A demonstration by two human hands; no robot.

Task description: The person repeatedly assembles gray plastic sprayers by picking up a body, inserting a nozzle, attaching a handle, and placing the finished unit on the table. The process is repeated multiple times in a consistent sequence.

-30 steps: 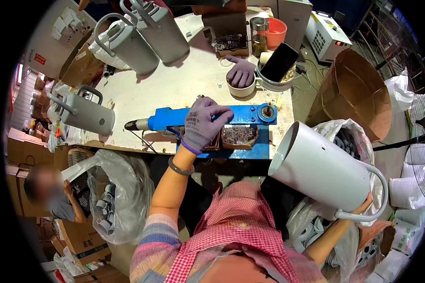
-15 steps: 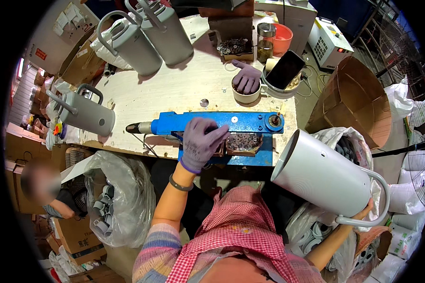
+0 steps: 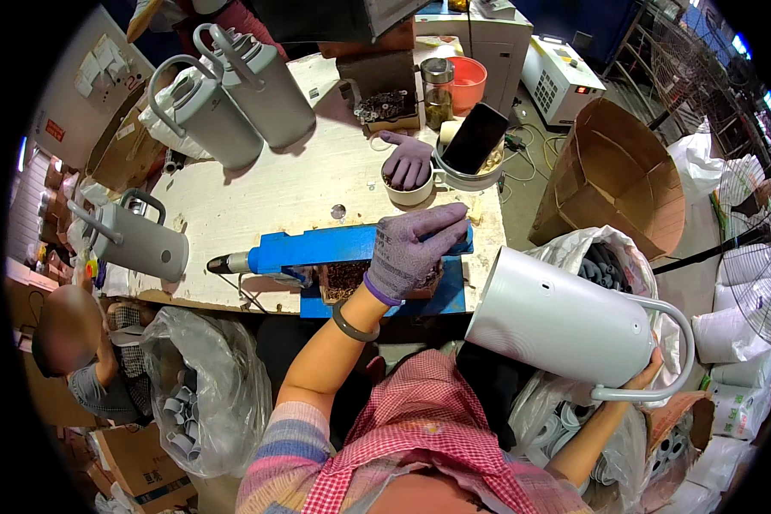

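My gloved left hand point(image 3: 409, 253) reaches over the right part of a blue metal fixture point(image 3: 317, 250), its fingers drawn together near the fixture's right end. Any small part between the fingertips is too small or hidden to make out. A shallow box of small brown parts point(image 3: 344, 278) sits in the fixture, partly behind the hand. My bare right hand point(image 3: 647, 370) grips a large grey tumbler body point(image 3: 561, 321) at its far right end, beside the loop handle point(image 3: 670, 390). The tumbler lies tilted, its wide end toward the fixture.
Grey handled jugs point(image 3: 218, 124) stand on the white table point(image 3: 257, 197), one more at its left edge. A cup with a spare glove point(image 3: 409, 188), a phone point(image 3: 475, 137) and a jar point(image 3: 437, 90) sit behind. Bags of parts point(image 3: 206, 394) flank me; another person point(image 3: 103, 377) sits left.
My left hand has moved right along the fixture, from over its middle to its right end. The right hand still holds the tumbler body; the whole view has shifted slightly.
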